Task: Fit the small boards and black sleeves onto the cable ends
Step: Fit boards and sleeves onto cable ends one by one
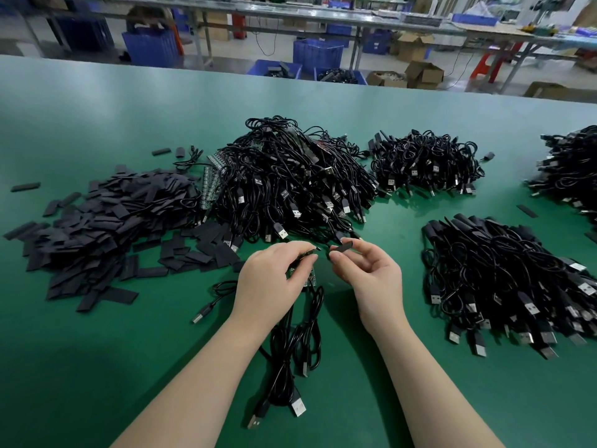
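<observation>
My right fingers (pixel 339 258) pinch a sleeve (pixel 343 246); left fingers (pixel 303 265) grip, seemingly, the board (pixel 295 270). I'll align squarely before sliding.

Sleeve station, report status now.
Left hand grips board end of a cable. Right hand pinches a sleeve, not yet on. Nothing between them.

I see 1 flat black sleeve (pixel 343 246) raised just above the green mat, facing a cable end (pixel 315 249) beside it. A small board (pixel 302 277) sits lower, largely hidden. More loose sleeves (pixel 103 218) lie heaped at left.
</observation>
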A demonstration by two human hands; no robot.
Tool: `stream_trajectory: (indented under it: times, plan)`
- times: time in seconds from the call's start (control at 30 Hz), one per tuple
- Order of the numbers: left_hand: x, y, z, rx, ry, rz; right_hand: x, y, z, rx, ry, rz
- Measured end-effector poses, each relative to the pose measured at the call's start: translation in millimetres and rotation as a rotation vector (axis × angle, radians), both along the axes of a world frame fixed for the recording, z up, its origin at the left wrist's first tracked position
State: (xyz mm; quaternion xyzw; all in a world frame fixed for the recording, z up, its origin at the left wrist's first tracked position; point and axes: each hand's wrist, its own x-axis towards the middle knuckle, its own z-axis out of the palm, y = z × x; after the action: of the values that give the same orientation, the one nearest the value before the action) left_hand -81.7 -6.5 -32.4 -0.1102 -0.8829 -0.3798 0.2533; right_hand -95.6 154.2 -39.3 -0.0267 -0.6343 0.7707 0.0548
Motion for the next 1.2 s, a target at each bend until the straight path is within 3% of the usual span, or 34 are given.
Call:
stream_trajectory:
  times: [0.43, 1.2]
  plan:
    - [-0.4, -0.3, 1.8, 0.048, -0.080, 0.008, -0.9, -0.6, -2.7, 0.052, 0.018, -0.005]
    - [-1.5, -3.1, 0.6, -0.086, -0.003, -0.034, 9.5, -2.7, 9.2, 0.001, 0.064, 0.063]
